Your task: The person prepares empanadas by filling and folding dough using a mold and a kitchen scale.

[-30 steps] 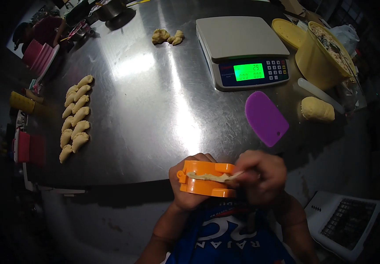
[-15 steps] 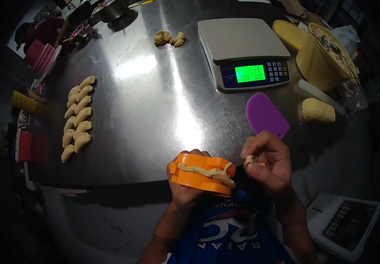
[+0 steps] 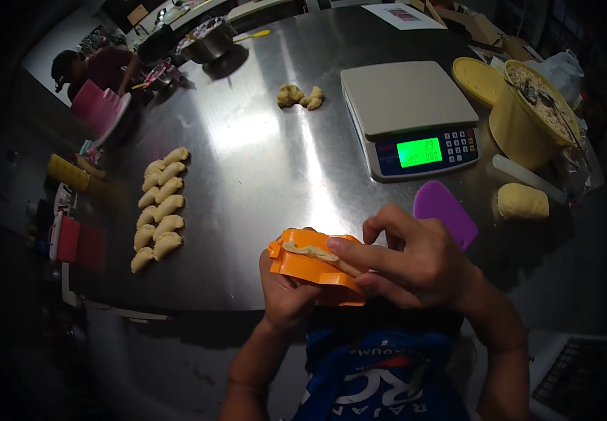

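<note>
Mold (image 3: 317, 269): the orange mold is at lower centre, raised in front of the shirt (image 3: 380, 386), its seam upward.
Left hand (image 3: 286, 295): wrapped round the mold's left part, gripping it. A firm, even hold here should keep the halves from parting.
Right hand (image 3: 416, 259): half curled, fingertips at the mold's right end; I cannot tell whether they pinch any dough.
Strip (image 3: 310, 251): ragged dough along the seam, its right end partly behind the fingers. If it is to come away cleanly, short pinches close to the plastic would likely beat one long pull, which could drag dough out of the seam.
Scraps (image 3: 300, 97): two lumps, upper centre, well apart from the hands.
Dumplings (image 3: 159, 210): two slanting columns at left, edges crimped; a fair guide to an even edge.
</note>
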Action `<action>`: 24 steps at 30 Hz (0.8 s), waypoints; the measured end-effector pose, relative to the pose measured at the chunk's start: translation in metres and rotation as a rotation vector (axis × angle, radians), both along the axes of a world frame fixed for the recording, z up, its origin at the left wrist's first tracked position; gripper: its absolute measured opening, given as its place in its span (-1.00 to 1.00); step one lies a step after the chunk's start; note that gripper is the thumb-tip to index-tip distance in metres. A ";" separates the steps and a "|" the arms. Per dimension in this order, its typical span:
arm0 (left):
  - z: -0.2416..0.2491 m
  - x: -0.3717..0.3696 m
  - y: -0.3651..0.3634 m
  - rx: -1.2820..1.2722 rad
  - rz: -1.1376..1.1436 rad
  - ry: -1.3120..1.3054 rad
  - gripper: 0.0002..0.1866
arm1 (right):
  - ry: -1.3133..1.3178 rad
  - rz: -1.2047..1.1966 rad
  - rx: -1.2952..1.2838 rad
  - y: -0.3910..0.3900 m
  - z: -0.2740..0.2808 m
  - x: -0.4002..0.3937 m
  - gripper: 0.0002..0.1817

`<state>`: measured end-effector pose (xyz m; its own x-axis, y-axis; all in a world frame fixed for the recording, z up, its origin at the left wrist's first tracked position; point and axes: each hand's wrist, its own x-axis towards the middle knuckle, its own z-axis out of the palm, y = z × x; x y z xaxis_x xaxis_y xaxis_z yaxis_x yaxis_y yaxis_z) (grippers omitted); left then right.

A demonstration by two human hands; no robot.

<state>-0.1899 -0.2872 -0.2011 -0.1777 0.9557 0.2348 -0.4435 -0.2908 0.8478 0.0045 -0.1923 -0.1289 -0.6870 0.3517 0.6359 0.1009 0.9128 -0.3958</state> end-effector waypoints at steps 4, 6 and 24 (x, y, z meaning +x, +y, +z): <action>0.024 -0.020 0.021 0.045 0.059 0.082 -0.56 | 0.058 0.067 0.053 0.014 0.010 -0.016 -0.68; 0.033 -0.033 0.037 0.179 0.021 0.236 -0.61 | 0.124 0.023 0.076 0.016 0.006 -0.028 -0.64; 0.011 -0.098 0.084 -0.001 -0.116 -0.277 -0.52 | 0.564 0.512 -1.333 0.080 -0.002 -0.065 -0.85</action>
